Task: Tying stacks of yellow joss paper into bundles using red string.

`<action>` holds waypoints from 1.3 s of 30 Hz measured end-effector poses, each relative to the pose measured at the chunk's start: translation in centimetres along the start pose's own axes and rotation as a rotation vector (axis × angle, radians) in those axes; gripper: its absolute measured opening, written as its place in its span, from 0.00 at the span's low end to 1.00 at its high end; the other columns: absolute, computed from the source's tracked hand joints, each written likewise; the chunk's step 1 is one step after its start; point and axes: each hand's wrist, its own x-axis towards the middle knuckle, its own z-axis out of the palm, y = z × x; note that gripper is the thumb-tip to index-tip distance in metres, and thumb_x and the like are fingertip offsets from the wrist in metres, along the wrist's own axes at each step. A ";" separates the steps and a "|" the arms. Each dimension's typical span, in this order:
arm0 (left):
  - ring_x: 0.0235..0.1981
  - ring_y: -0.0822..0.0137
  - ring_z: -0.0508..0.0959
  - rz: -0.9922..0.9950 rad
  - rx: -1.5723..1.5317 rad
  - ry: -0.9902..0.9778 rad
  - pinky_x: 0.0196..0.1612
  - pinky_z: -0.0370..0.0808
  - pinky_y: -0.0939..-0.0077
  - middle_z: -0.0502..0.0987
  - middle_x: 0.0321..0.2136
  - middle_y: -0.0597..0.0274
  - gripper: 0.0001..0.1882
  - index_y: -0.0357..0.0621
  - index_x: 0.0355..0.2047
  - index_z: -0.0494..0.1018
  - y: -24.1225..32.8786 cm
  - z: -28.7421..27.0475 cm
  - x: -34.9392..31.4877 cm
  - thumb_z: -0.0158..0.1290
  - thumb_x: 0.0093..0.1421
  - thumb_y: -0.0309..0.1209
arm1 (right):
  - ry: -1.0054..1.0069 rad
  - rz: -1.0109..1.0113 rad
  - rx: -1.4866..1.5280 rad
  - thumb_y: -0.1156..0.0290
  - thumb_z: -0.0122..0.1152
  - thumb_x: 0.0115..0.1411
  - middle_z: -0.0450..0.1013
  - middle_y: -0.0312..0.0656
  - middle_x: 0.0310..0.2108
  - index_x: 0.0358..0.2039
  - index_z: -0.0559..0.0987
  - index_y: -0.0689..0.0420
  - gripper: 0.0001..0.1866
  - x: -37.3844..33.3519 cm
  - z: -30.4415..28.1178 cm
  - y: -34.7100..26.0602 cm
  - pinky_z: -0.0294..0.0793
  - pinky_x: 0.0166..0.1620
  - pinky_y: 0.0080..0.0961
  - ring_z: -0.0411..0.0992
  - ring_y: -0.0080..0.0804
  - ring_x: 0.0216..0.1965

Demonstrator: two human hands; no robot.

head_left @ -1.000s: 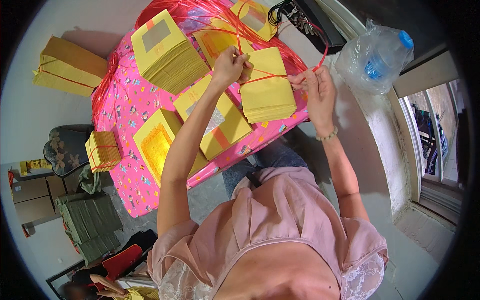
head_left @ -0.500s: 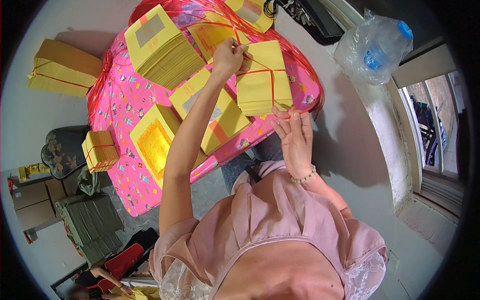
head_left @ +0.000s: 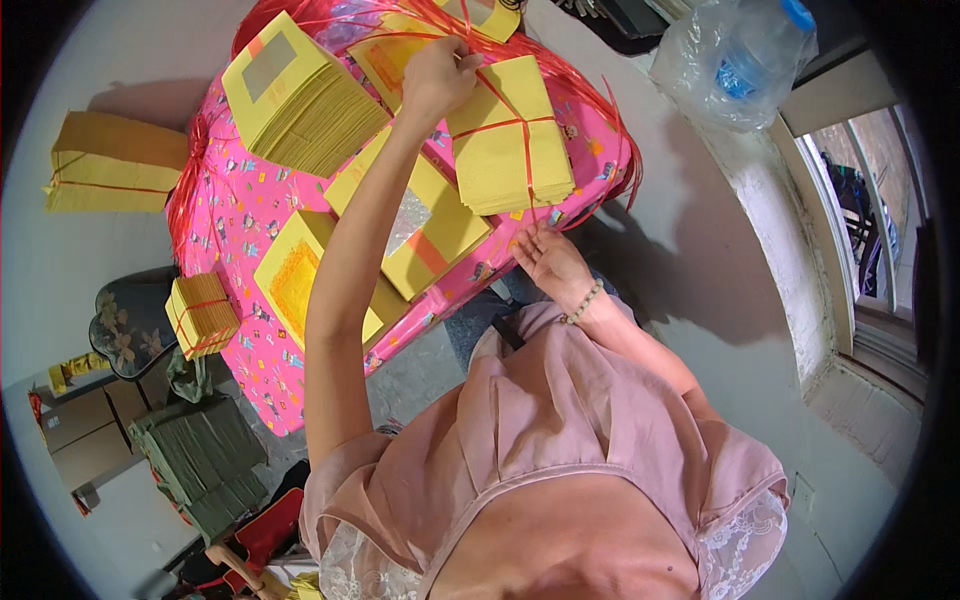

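A stack of yellow paper lies on the pink patterned tablecloth, crossed by red plastic string. At the stack's far left corner, my left hand is closed in a pinch on the string. By the near edge, my right hand, with a beaded bracelet, pinches the string coming down from the stack. Its fingertips are partly hidden, and its other fingers are loosely curled. Beneath my left forearm lies another yellow stack with a silver square and an orange strip.
A tall yellow stack and a gold-printed stack sit leftward. Tied bundles lie at the table's left side. Loose red strings trail along the far edge. A bagged plastic bottle stands near the window. Another person's arm shows lower left.
My right hand has moved left and its fingers have curled in more. My left hand has shifted slightly up and left. The whole view has shifted a little.
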 end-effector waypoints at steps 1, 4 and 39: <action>0.31 0.55 0.82 0.032 0.087 0.038 0.38 0.76 0.60 0.82 0.28 0.54 0.13 0.38 0.34 0.78 0.7 0.2 0.5 0.56 0.59 0.37 | -0.003 -0.006 -0.054 0.67 0.50 0.69 0.72 0.37 0.39 0.41 0.70 0.55 0.06 0.2 -0.3 0.0 0.76 0.51 0.37 0.73 0.31 0.42; 0.35 0.55 0.82 0.074 0.204 0.054 0.40 0.75 0.59 0.82 0.30 0.55 0.13 0.42 0.33 0.80 0.9 0.6 2.1 0.58 0.57 0.39 | -0.005 -0.016 -0.130 0.64 0.53 0.68 0.73 0.39 0.42 0.43 0.71 0.56 0.10 -0.1 -0.2 -0.2 0.77 0.50 0.36 0.74 0.32 0.43; 0.28 0.63 0.80 -0.208 -0.047 -0.143 0.32 0.74 0.67 0.81 0.28 0.52 0.14 0.38 0.36 0.79 -7.9 1.0 5.3 0.57 0.59 0.38 | 0.092 -0.492 -0.481 0.67 0.53 0.68 0.77 0.44 0.42 0.50 0.72 0.58 0.13 4.2 1.5 -7.0 0.79 0.37 0.28 0.79 0.33 0.40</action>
